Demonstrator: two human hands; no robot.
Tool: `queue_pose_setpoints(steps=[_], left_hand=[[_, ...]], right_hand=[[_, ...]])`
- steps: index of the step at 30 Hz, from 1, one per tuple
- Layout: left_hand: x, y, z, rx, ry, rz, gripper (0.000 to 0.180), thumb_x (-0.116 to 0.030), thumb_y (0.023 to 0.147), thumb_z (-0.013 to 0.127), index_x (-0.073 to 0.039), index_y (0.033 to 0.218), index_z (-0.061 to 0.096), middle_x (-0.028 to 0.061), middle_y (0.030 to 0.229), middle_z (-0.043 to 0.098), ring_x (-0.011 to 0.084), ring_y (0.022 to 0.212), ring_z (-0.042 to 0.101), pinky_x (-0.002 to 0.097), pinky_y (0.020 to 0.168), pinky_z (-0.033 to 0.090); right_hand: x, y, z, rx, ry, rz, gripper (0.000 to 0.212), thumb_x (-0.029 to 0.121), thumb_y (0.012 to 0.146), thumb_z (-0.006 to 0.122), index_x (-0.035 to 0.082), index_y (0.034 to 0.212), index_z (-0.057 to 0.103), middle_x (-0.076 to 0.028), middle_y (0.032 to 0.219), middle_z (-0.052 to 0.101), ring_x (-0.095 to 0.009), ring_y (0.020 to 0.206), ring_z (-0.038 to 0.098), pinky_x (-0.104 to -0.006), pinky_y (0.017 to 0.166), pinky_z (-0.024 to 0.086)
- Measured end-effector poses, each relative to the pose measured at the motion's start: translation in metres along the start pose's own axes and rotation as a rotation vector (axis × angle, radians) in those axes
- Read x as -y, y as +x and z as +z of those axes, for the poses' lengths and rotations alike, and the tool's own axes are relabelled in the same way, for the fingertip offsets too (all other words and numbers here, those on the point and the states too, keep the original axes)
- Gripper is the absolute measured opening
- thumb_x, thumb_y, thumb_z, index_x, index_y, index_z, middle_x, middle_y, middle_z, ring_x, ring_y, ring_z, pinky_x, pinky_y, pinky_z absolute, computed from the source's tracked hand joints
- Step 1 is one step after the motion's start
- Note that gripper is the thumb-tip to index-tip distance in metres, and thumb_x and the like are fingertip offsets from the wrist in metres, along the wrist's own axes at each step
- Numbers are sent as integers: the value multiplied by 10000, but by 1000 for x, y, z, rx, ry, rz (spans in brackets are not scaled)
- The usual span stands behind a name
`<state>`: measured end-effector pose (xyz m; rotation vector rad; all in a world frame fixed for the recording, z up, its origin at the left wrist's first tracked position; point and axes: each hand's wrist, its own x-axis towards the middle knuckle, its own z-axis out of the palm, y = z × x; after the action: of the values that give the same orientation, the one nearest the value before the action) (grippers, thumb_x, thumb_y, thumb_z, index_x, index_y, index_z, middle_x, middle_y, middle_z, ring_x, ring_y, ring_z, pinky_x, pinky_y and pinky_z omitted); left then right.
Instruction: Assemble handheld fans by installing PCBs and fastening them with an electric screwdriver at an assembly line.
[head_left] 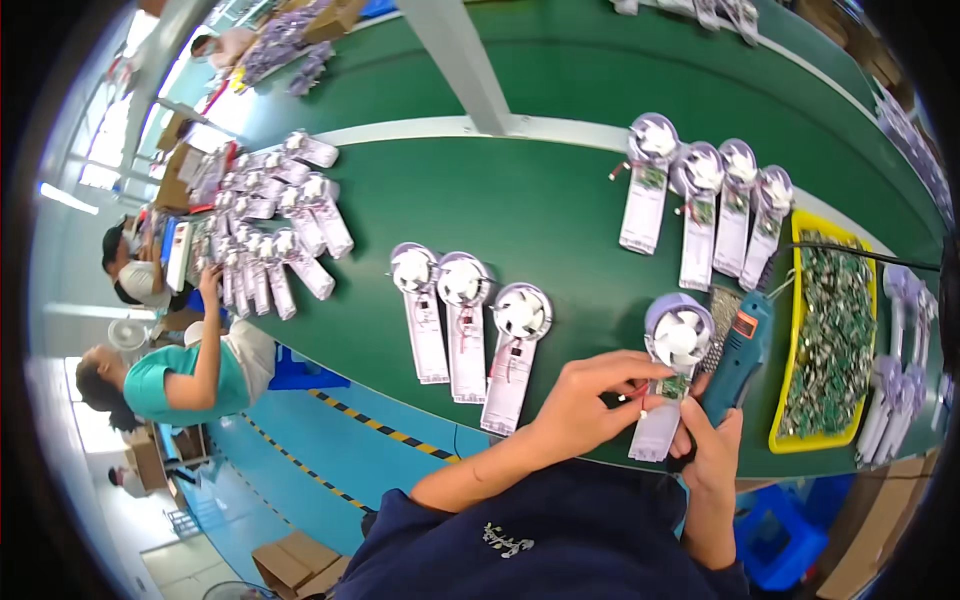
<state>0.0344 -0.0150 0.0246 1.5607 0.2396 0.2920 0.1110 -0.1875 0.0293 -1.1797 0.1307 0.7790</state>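
In front of me a handheld fan half-shell [656, 436] lies tilted up to the right, with white blades inside its lilac ring. A small green circuit board [676, 386] sits on it just below the ring, with short red wires beside it. My left hand [598, 402] pinches at the board with thumb and index finger. My right hand [712, 440] is closed round the right side of the shell, thumb near the board. A teal electric screwdriver [742, 352] runs up from that hand; whether the fingers grip it too is partly hidden.
Three fan shells [467, 330] lie to the left, and several with boards [700, 200] at the far right. A yellow tray [776, 425] of circuit boards stands right, beside a screw container [722, 310]. Another person [190, 370] works at the left, near many fan shells [270, 250].
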Motion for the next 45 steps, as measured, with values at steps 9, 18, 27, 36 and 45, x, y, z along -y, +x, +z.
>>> queue_pose_setpoints(steps=[9,18,27,36,45], left_hand=[[1,-5,-5,-69,-65,30,366,76,755,683,-31,1104,699,124,1060,683,185,833,677,291,736,574],[0,1,-1,-143,100,182,299,-23,708,716,13,1004,695,138,900,685,257,775,671,333,651,542],[-13,11,-13,-127,-24,28,291,4,747,683,-25,1036,704,121,867,692,194,755,670,311,698,546],[-39,94,-144,-112,467,-10,336,14,792,749,5,1120,673,25,953,679,82,843,621,220,747,505],[17,156,-170,64,309,-177,334,0,818,726,18,1144,653,39,990,682,90,870,637,230,793,510]], right_hand=[[-16,17,-17,-20,-78,5,207,107,947,634,35,1107,525,24,610,462,-39,416,368,-209,364,280],[16,25,3,11,-353,67,372,247,884,734,-107,961,646,-144,836,638,-211,703,600,-367,576,490],[-3,31,6,6,-98,21,211,103,940,641,33,1106,530,38,624,462,-27,428,364,-202,374,264],[64,-2,-55,-168,-154,-321,149,90,932,638,11,1017,544,-193,950,699,-65,458,497,-212,420,387],[122,5,-122,-524,-840,-549,194,105,860,720,21,1006,625,-41,926,726,-82,621,596,-263,580,490]])
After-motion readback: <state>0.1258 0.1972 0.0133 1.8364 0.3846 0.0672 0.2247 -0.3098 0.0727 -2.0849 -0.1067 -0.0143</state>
